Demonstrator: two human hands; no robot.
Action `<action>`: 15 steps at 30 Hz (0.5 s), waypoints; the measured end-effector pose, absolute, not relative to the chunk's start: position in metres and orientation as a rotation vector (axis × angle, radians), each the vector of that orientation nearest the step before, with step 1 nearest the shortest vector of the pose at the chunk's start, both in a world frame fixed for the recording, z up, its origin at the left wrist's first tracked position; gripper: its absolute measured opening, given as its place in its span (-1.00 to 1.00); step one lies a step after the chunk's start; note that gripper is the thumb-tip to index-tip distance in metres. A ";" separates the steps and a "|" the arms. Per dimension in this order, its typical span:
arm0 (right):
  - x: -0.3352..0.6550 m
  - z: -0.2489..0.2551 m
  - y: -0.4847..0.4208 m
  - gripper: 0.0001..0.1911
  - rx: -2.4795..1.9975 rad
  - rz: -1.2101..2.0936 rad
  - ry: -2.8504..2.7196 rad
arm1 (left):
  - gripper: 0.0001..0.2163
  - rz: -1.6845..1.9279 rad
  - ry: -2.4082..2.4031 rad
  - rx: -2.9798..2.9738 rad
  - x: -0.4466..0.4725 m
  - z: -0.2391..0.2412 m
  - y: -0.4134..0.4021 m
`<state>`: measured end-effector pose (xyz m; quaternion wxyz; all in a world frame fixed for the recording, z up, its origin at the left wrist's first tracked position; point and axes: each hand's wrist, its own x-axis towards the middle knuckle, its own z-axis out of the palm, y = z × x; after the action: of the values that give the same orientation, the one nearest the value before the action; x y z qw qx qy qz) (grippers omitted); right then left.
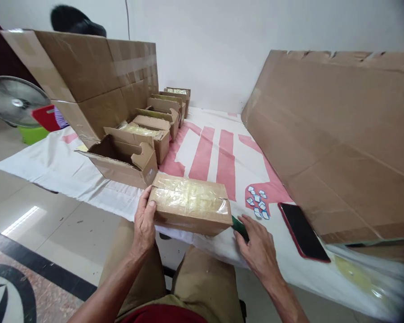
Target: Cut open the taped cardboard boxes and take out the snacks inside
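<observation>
A small cardboard box with clear tape across its top lies on the white and red sheet near the front edge. My left hand grips the box's left end, thumb on top. My right hand rests just right of the box, closed around a dark green object, mostly hidden under the fingers. An open empty cardboard box stands just behind the taped one.
A row of several small boxes runs back along a large cardboard carton. A big cardboard sheet leans on the right. A red-edged phone and small white labels lie nearby. A fan stands on the left.
</observation>
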<state>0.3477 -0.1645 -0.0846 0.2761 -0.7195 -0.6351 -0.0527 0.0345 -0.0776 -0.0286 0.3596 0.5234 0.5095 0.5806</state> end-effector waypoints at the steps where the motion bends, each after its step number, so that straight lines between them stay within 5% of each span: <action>1: 0.354 -0.088 -0.160 -0.60 -1.984 -0.163 -1.754 | -0.54 1.503 1.296 1.337 0.035 -0.030 -0.077; 8: 0.373 -0.098 -0.153 -0.55 -1.970 -0.101 -1.810 | -0.54 1.466 1.184 1.309 0.033 -0.029 -0.074; 15: 0.393 -0.015 -0.167 -0.44 -1.969 0.210 -1.246 | -0.49 1.453 1.133 1.167 0.019 -0.026 -0.061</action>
<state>0.3932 -0.1668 -0.0153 0.3901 -0.7749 -0.4904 0.0825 0.0189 -0.0612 -0.0265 0.4620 0.4747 0.4607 0.5908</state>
